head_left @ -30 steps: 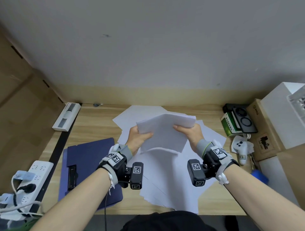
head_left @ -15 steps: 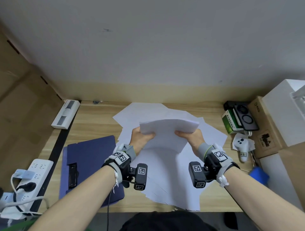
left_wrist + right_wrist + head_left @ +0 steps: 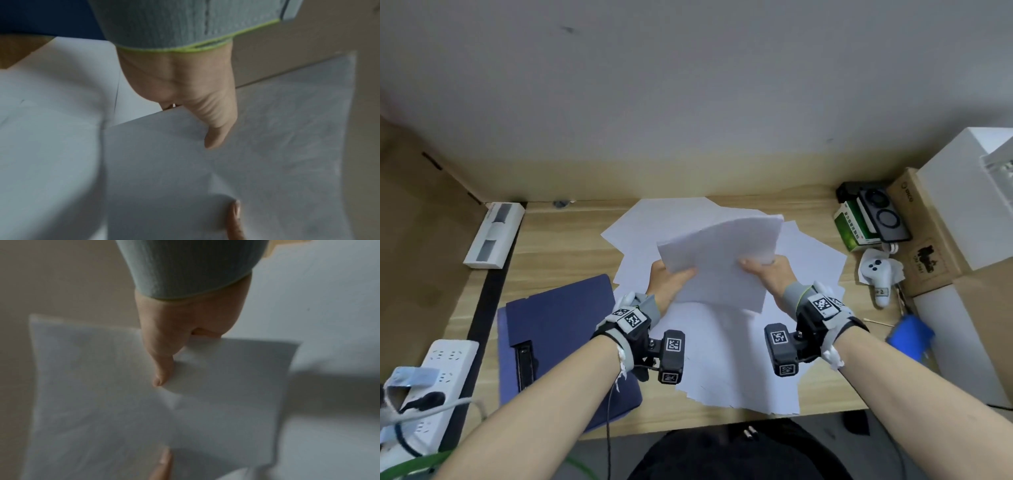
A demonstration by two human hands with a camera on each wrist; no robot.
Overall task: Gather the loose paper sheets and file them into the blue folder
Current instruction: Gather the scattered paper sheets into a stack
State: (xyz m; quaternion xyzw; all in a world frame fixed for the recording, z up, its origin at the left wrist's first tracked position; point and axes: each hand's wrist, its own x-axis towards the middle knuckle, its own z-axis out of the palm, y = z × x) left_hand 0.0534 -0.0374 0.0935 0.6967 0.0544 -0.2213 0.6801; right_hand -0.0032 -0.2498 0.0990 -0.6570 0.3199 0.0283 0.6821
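Held sheets: raised above worktop centre.
Left hand: pinches left edge.
Right hand: pinches right edge.
Handling: light, limp, slippery; opposite edges are best gripped.
Blue folder: front-left corner.

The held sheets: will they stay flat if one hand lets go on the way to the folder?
Probably not. The held sheets already bow between the left hand and right hand, so they look floppy. Their edges are staggered, so loose ones may slide. The blue folder lies flat nearby.
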